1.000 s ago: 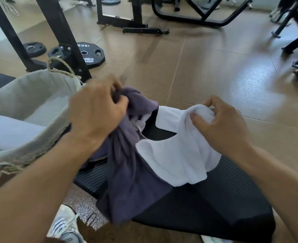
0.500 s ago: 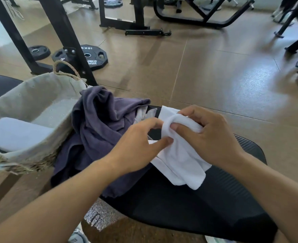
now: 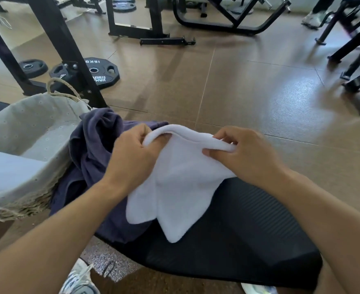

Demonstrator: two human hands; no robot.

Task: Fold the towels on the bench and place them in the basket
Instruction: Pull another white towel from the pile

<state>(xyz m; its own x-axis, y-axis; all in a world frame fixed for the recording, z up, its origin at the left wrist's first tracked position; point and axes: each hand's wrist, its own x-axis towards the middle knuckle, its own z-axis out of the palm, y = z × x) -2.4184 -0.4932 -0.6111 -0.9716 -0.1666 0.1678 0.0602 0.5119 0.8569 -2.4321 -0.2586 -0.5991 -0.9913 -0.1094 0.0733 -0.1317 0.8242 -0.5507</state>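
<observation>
A white towel hangs over the black bench, lifted by its top edge. My left hand grips the left end of that edge and my right hand pinches the right end. The lower corners of the towel droop onto the bench pad. A crumpled purple towel lies heaped at the bench's left side, against the basket. The woven basket with a pale cloth lining stands at the left and holds a folded light grey towel.
Black rack posts and weight plates stand on the brown floor behind the basket. More machine frames line the back and right. My shoes show below the bench edge.
My left hand let go of the purple towel, which dropped in a heap, and moved to the white towel. Both hands have now spread apart along its top edge, raising it.
</observation>
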